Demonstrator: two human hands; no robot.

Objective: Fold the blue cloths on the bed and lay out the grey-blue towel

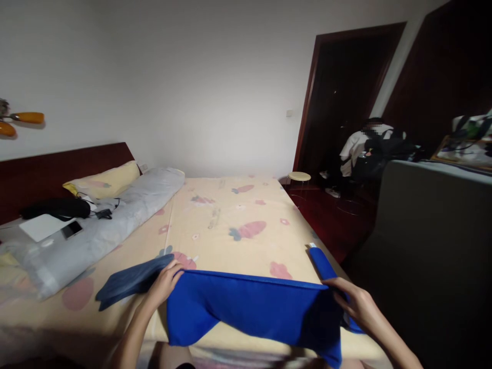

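Note:
A bright blue cloth garment (249, 302) is stretched between my two hands above the near edge of the bed, its top edge nearly straight and its lower part hanging loose. My left hand (169, 279) pinches its upper left corner. At the upper right corner, my right hand (355, 300) has its fingers closed on the same cloth. Just left of my left hand lies a folded dark blue garment (130, 277). Beyond my right hand, a narrow folded blue cloth (323, 264) with a white tag lies along the bed's right edge. The garment's exact kind is unclear.
The bed (219, 225) has a cream sheet with a strawberry print. A rolled grey quilt (126, 225), a yellow pillow (103, 182) and a white laptop-like device (46, 227) are at left. A stool (299, 177), a seated person (365, 148) and a dark cabinet (434, 230) are at right.

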